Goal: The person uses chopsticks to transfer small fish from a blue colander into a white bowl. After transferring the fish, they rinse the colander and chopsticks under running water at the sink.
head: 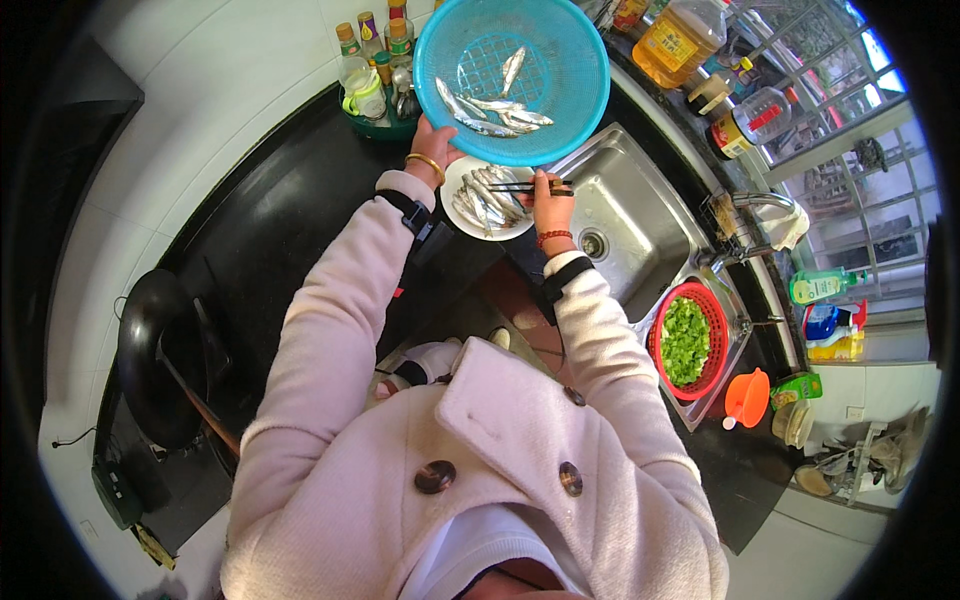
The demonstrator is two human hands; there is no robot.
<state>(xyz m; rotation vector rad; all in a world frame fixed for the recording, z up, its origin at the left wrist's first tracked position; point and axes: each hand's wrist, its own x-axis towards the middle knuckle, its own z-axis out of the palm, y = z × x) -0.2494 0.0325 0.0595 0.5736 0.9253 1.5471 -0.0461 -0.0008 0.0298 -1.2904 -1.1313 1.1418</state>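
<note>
My left hand [437,150] grips the near left rim of a blue plastic strainer basket [577,124], which holds several small silvery fish [512,72]. Just below the basket, a white bowl [459,217] is filled with more small whole fish [487,196]. My right hand [551,202] holds dark chopsticks [517,187], their tips over the fish in the bowl. Whether the tips pinch a fish, I cannot tell. The basket's far edge is cut off by the top of the view.
Right of the bowl is a steel sink [626,202] with a faucet [761,201]. A red colander [724,337] of chopped greens [684,341] sits beyond it. Seasoning bottles [351,52] stand in a green tray [375,129] at upper left. A black wok [161,360] is at far left.
</note>
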